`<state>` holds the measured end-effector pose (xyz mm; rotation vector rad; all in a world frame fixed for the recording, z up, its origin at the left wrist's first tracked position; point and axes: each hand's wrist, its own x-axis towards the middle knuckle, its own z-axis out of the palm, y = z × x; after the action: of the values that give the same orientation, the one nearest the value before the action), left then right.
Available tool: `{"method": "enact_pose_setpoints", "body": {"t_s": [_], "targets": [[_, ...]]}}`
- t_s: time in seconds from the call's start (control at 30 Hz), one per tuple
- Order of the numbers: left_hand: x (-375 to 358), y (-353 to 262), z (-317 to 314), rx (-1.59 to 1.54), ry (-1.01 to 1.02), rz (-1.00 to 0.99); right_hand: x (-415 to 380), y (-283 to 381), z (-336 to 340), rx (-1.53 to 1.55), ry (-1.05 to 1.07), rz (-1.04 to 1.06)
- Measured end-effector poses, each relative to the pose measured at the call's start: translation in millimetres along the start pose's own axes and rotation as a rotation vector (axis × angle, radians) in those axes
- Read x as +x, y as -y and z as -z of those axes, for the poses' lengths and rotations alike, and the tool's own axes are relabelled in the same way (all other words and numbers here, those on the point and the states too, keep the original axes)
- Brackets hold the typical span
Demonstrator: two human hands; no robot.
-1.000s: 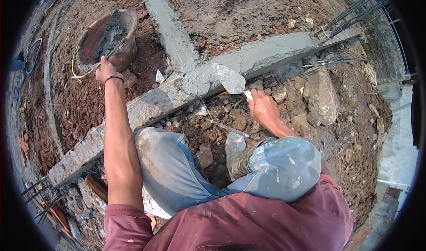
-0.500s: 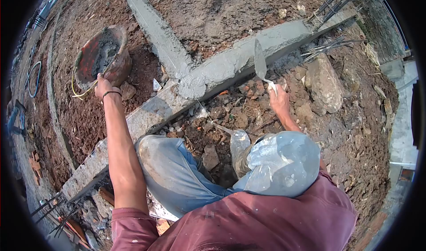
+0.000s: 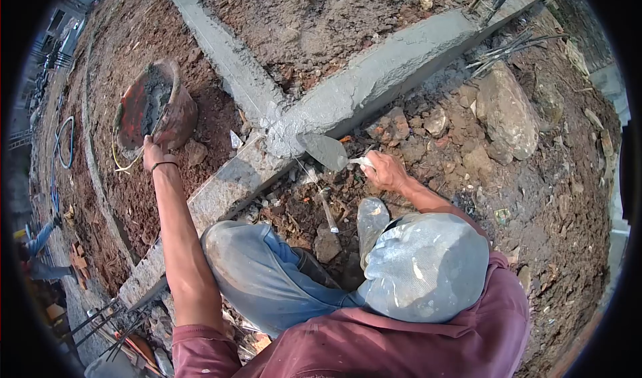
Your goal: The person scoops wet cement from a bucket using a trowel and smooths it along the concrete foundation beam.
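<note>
My left hand (image 3: 155, 156) is closed on the near rim of a reddish bucket (image 3: 179, 114), which is tipped and has grey mortar (image 3: 155, 97) inside. My right hand (image 3: 388, 171) grips the pale handle of a trowel (image 3: 322, 151). The trowel's blade lies over the near edge of the concrete beam (image 3: 394, 70), by the corner where a second beam (image 3: 231, 64) joins it. Wet grey mortar coats the beam to the right of that corner, while the part to the left (image 3: 234, 174) is rougher and bare. A thin string runs near the corner.
A large rock (image 3: 506, 114) and thin rods (image 3: 511, 49) lie beyond my right hand. Rebar (image 3: 501, 0) stands up at the beam's far end. Between my feet and the beam is a stick-like tool (image 3: 329, 211). Another person's legs (image 3: 43, 254) show at the far left.
My right hand has brought the trowel left and down, from beside the coated beam to the corner, and its blade has turned leftward. My left hand still holds the bucket.
</note>
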<state>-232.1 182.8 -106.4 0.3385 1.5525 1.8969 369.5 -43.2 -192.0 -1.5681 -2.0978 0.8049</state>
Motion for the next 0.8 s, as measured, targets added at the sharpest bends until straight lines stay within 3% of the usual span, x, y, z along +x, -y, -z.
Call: {"method": "enact_pose_setpoints", "body": {"t_s": [0.63,0.8], "targets": [[29.2,5.1,14.3,0.020,-0.016,0.064,0.3,-91.6,73.0,-0.225,-0.258,-0.150],[23.0,7.0,10.9,-0.015,-0.033,0.023,13.1,-82.4,119.1,-0.254,-0.360,-0.028]]}}
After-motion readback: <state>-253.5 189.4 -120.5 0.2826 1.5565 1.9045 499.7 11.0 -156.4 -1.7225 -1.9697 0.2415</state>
